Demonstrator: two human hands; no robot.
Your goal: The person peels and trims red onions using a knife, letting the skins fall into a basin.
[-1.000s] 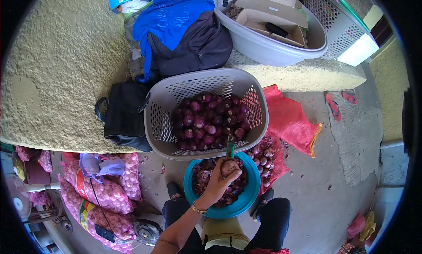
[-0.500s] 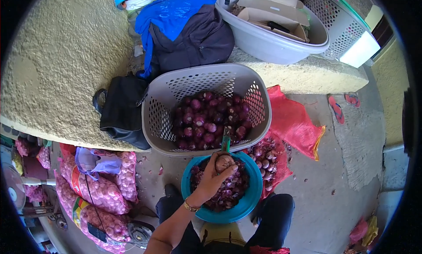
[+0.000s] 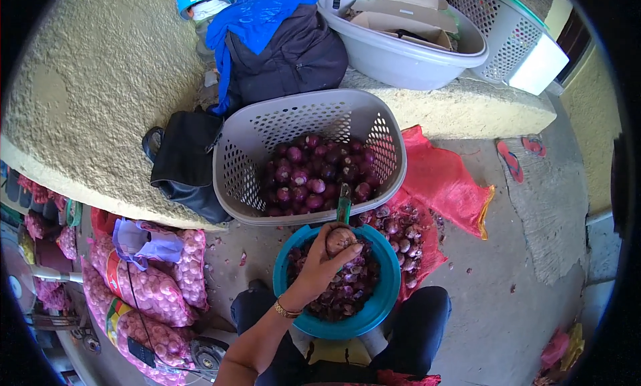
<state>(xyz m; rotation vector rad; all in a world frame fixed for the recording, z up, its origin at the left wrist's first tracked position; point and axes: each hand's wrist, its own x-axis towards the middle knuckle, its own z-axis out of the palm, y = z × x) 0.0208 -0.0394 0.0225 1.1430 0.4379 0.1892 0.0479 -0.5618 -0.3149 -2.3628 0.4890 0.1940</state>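
My left hand [image 3: 322, 260], with a gold bracelet or watch at its wrist, is closed around a brownish-red onion [image 3: 340, 240]. It hovers over a round teal basin [image 3: 389, 272] that holds dark red onion skins and pieces [image 3: 342, 299]. Just past the fingers a narrow green tool with a blade-like tip [image 3: 344, 202] stands up in front of the basket's rim; its lower part is hidden behind the hand. Beyond the basin is a grey perforated basket [image 3: 310, 220] partly filled with peeled purple onions [image 3: 310, 175]. My right hand does not show.
Right of the basin, unpeeled onions [image 3: 402, 242] lie on a red mesh sack [image 3: 444, 179]. Pink net bags of onions or garlic [image 3: 143, 292] are piled at the left. A black bag [image 3: 187, 165], a dark backpack [image 3: 287, 62] and a grey tub [image 3: 407, 62] stand around the basket.
The view has shifted slightly, so the basket sits a little higher and further left. My left hand keeps its hold on the onion above the basin.
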